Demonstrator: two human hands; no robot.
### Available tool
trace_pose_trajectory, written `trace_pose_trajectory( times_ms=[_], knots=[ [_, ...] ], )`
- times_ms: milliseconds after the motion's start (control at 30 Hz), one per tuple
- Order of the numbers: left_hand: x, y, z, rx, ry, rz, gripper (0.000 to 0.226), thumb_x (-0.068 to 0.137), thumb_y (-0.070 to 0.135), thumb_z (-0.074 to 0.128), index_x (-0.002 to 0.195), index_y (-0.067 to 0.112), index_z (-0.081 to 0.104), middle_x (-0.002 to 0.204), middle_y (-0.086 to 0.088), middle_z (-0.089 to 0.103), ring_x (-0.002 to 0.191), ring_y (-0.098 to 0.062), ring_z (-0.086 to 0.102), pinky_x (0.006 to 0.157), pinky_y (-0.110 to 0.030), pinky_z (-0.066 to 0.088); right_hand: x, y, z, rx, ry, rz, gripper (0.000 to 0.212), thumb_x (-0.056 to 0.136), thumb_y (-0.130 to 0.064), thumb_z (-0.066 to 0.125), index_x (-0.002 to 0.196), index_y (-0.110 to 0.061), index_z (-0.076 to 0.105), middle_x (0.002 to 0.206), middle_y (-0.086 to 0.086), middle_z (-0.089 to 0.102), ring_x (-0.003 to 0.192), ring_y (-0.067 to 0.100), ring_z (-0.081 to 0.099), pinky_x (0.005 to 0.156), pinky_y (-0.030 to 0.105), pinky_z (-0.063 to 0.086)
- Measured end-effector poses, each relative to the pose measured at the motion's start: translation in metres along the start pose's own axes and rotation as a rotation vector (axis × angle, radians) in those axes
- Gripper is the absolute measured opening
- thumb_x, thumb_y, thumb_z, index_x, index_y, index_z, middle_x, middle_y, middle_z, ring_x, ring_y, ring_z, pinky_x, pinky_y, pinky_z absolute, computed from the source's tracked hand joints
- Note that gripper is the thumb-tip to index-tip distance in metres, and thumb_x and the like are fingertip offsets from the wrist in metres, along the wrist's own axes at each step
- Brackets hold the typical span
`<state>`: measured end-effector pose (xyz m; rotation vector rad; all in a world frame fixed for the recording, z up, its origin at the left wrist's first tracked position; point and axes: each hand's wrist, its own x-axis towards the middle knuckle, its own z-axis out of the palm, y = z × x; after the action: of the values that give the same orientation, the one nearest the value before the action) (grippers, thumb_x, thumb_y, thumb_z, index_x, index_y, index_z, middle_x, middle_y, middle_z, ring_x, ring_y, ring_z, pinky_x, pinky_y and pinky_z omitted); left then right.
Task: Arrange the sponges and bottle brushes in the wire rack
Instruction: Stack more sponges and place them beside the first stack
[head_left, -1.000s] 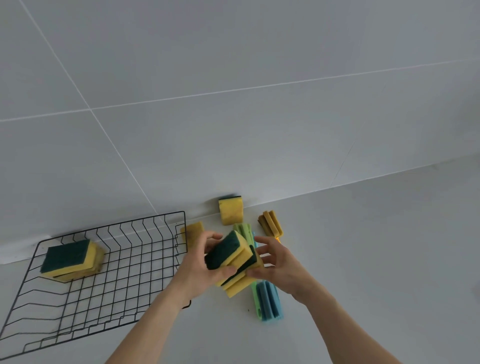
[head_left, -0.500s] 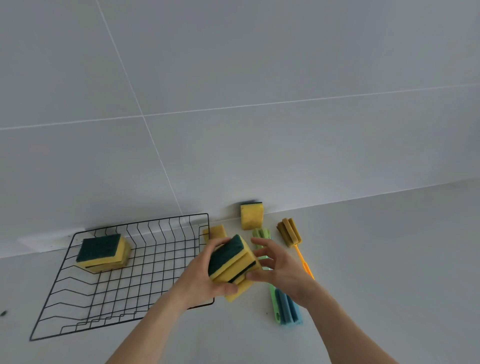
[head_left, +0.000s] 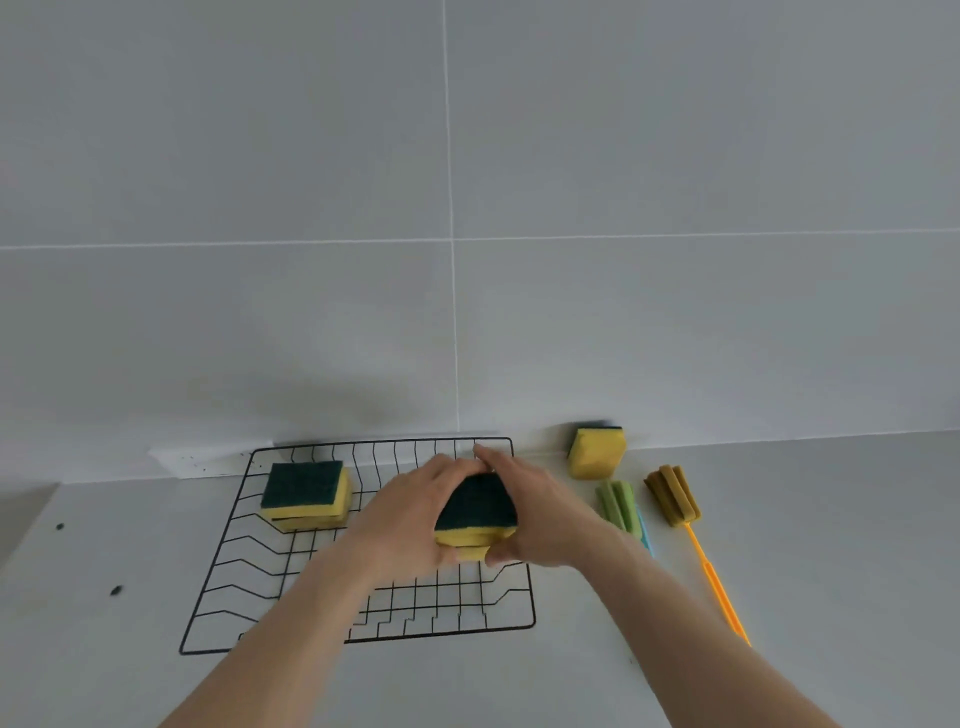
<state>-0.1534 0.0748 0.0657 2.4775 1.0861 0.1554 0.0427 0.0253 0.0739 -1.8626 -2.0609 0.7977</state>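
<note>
One wire rack (head_left: 228, 561), three bottle brushes (head_left: 672, 496), sponges uncountable

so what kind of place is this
Probably a kitchen counter: a pale grey worktop against a large-tiled grey wall, with a black wire rack and yellow-and-green scouring sponges.

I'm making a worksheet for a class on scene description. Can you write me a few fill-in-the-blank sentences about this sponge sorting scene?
1. Both hands hold a stack of sponges over the wire ____.
2. Another sponge stack lies in the rack's far ____ corner.
3. The brown bottle brush has an ____ handle.
4. One sponge leans against the ____.

Answers: rack; left; orange; wall
</note>
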Motion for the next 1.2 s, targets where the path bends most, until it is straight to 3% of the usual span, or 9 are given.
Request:
trace_pose_trajectory(
  times_ms=[233, 433, 533, 700, 967, 1200],
  knots=[
    [-0.011, -0.074, 0.003, 0.003, 0.091, -0.011, 0.100, 0.066, 0.031, 0.088, 0.141, 0.047, 0.025, 0.132, 0.014, 0.044, 0.113, -0.012, 0.047, 0.099, -0.032, 0.041, 0.057, -0.035, 0.045, -0.101, 0.012, -0.015, 0.121, 0.064, -0.028, 0.091, 0.156, -0.027, 0.011, 0.146, 0.000, 0.043, 0.132, 0.022, 0.043, 0.104, 0.034, 0.040],
    [-0.009, -0.121, 0.009, 0.009, 0.090, 0.020, 0.099, 0.065, 0.030, 0.089, 0.141, 0.044, 0.027, 0.132, 0.015, 0.041, 0.110, -0.010, 0.045, 0.098, -0.030, 0.041, 0.087, -0.046, 0.079, -0.179, 0.067, 0.006, 0.093, 0.069, -0.034, 0.086, 0.145, -0.023, 0.032, 0.134, -0.002, 0.051, 0.121, 0.020, 0.049, 0.096, 0.035, 0.048],
    [-0.009, -0.142, 0.011, 0.027, 0.121, 0.029, 0.101, 0.064, 0.034, 0.090, 0.142, 0.041, 0.027, 0.133, 0.013, 0.042, 0.117, -0.013, 0.046, 0.105, -0.032, 0.037, 0.103, -0.051, 0.092, -0.215, 0.097, 0.009, 0.085, 0.069, -0.032, 0.085, 0.139, -0.023, 0.037, 0.127, -0.003, 0.052, 0.116, 0.019, 0.050, 0.091, 0.035, 0.051],
    [-0.013, -0.176, 0.008, 0.123, 0.162, -0.004, 0.113, 0.060, 0.046, 0.092, 0.149, 0.036, 0.022, 0.140, 0.006, 0.045, 0.129, -0.018, 0.041, 0.118, -0.041, 0.029, 0.127, -0.056, 0.108, -0.215, 0.079, 0.025, 0.092, 0.068, -0.029, 0.085, 0.144, -0.020, 0.034, 0.128, 0.001, 0.052, 0.117, 0.021, 0.049, 0.094, 0.038, 0.052],
    [-0.024, -0.213, 0.019, 0.179, 0.209, -0.048, 0.119, 0.054, 0.052, 0.092, 0.150, 0.033, 0.025, 0.137, 0.005, 0.045, 0.129, -0.022, 0.038, 0.117, -0.042, 0.022, 0.148, -0.057, 0.132, -0.168, 0.092, 0.027, 0.097, 0.068, -0.024, 0.085, 0.148, -0.018, 0.031, 0.131, 0.002, 0.049, 0.118, 0.023, 0.047, 0.097, 0.035, 0.047],
    [-0.024, -0.222, 0.030, 0.187, 0.188, -0.048, 0.117, 0.060, 0.051, 0.090, 0.152, 0.031, 0.022, 0.134, 0.001, 0.053, 0.122, -0.023, 0.049, 0.111, -0.042, 0.035, 0.147, -0.054, 0.146, -0.208, 0.090, 0.039, 0.103, 0.067, -0.022, 0.085, 0.148, -0.026, 0.022, 0.126, -0.001, 0.045, 0.109, 0.022, 0.052, 0.081, 0.039, 0.056]
  ],
)
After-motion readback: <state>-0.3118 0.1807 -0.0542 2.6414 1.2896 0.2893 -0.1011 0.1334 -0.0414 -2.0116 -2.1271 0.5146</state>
